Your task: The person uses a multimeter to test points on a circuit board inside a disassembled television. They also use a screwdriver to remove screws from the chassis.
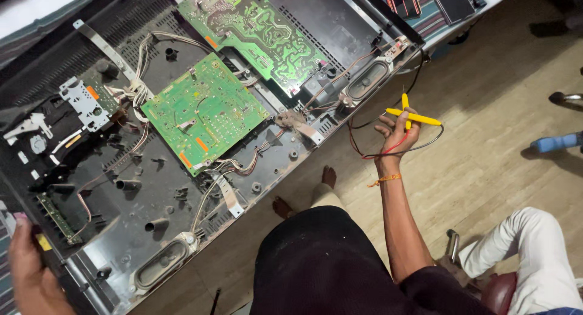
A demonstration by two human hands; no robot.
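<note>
A large opened black flat-screen chassis point(130, 227) lies tilted in front of me. Two green circuit boards are on it, one in the middle point(206, 111) and a larger one at the top point(255, 29). My right hand point(398, 136) is off the chassis's right edge, over the floor, holding two yellow test probes point(414, 116) crossed; their red and black leads point(388, 152) loop under the palm toward the chassis. My left hand point(24, 269) grips the chassis's lower-left edge next to a small yellow part.
Oval speakers sit at the chassis's lower edge point(161, 263) and right corner point(367, 81). Bundled wires point(136, 90) run between boards. My bare feet point(328, 176) rest on the wooden floor point(486, 108). Another person's white-trousered leg point(534, 248) is at the lower right. A blue-handled object point(555, 142) lies at the right.
</note>
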